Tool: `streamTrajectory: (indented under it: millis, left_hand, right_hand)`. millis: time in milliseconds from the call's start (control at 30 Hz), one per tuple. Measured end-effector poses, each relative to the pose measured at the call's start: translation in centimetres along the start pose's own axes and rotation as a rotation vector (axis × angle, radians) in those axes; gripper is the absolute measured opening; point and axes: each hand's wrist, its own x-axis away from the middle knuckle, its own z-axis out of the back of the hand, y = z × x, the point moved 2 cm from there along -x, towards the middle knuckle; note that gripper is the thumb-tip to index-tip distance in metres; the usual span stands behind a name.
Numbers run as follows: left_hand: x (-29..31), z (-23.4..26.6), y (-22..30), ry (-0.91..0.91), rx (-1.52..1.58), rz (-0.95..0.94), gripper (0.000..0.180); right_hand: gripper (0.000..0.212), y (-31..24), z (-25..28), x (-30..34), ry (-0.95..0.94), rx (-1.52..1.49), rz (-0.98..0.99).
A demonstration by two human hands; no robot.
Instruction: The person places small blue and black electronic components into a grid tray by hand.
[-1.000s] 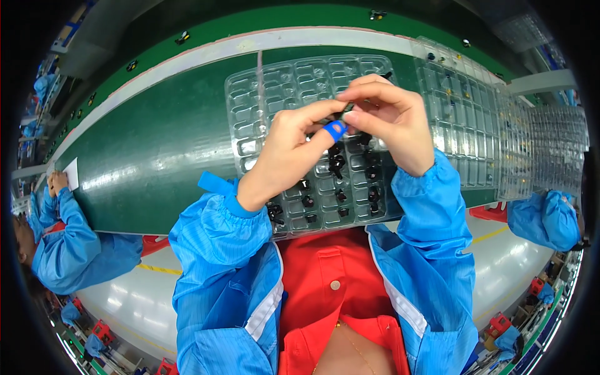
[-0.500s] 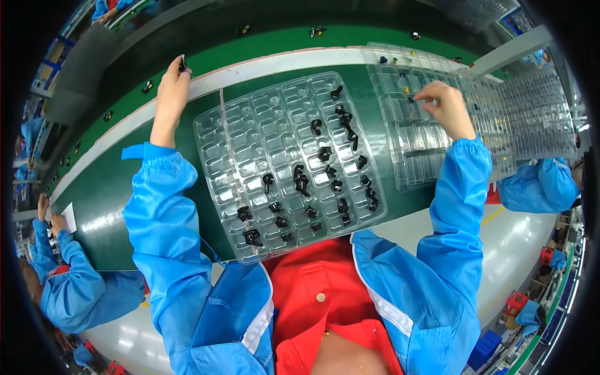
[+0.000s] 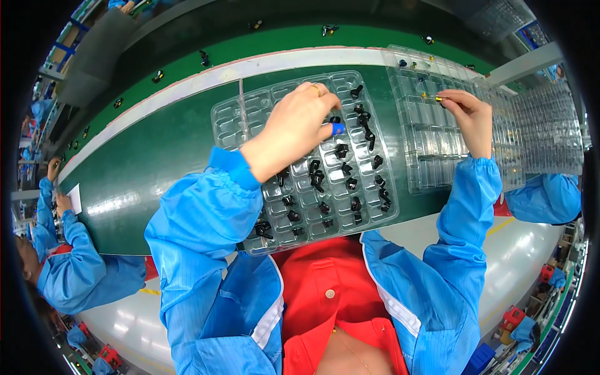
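My left hand (image 3: 297,122) reaches over a clear plastic tray (image 3: 395,206) with many moulded pockets. Its thumb, wearing a blue finger cover, stands apart from the bent fingers. Just beside the thumb, a small black part (image 3: 335,119) shows in the tray, partly hidden; no grip on it is visible. Farther right, my right hand (image 3: 474,119) pinches a tiny yellow-and-black part (image 3: 440,99) between thumb and forefinger. That hand is above another clear tray (image 3: 431,134), which holds a few small yellow and dark parts.
Several black parts (image 3: 317,176) sit in the pockets of the left tray. Beyond a white rail (image 3: 281,60) runs a green belt (image 3: 281,42) with spaced small parts. Stacked clear trays (image 3: 550,125) stand at the right. At the far left, a co-worker's hand (image 3: 64,202) is near a white sheet.
My left hand has left a black part on the belt and swung right, over the left tray. My right hand has lifted slightly, now visibly pinching a yellow-and-black part.
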Motion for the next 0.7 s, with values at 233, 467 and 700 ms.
streamTrajectory:
  millis: [233,467,700]
  left_hand:
    - [0.9,-0.4,-0.5,-0.007,-0.018,0.047,0.018]
    - [1.9,3.2,0.0,0.15,0.744,0.37,0.013]
    - [4.8,3.3,0.7,0.239,1.271,0.519,0.025]
  right_hand:
    - [0.02,-7.5,-3.2,0.8,-0.235,-0.553,-0.187]
    - [0.022,-12.3,-6.6,0.8,-0.309,-0.648,-0.126]
    - [0.022,-13.9,-9.8,1.3,-0.275,-0.646,-0.075]
